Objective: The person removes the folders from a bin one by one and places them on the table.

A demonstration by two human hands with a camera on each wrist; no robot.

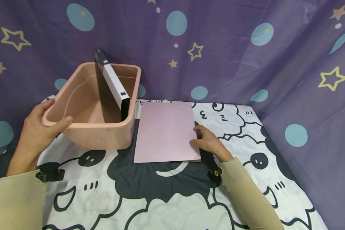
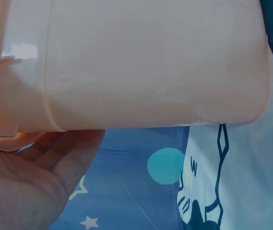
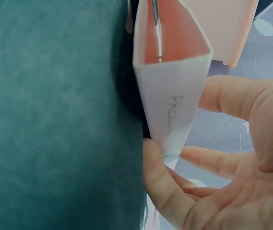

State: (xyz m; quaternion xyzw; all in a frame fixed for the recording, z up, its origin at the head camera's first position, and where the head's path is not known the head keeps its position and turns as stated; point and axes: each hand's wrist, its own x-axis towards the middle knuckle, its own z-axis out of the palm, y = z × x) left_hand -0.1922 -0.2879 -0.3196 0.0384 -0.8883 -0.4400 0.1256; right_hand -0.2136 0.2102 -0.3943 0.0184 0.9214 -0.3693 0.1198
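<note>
A pink plastic bin (image 1: 86, 135) stands on the left, and my left hand (image 1: 37, 131) grips its near left corner, thumb over the rim. In the left wrist view, fingers (image 2: 74, 153) lie against the bin's wall (image 2: 150, 67). A binder with a white spine (image 1: 115, 81) and dark cover leans inside the bin, its top above the rim. To the right, a pink binder (image 1: 166, 132) lies flat. My right hand (image 1: 208, 140) holds its right edge, fingers curled at the spine. The right wrist view shows the spine (image 3: 174, 91) with lettering and a metal strip inside the binder.
A cover (image 1: 172, 212) with black and white cartoon print lies beneath everything. Purple curtains (image 1: 224, 57) with stars and dots hang behind the bin and along the right side.
</note>
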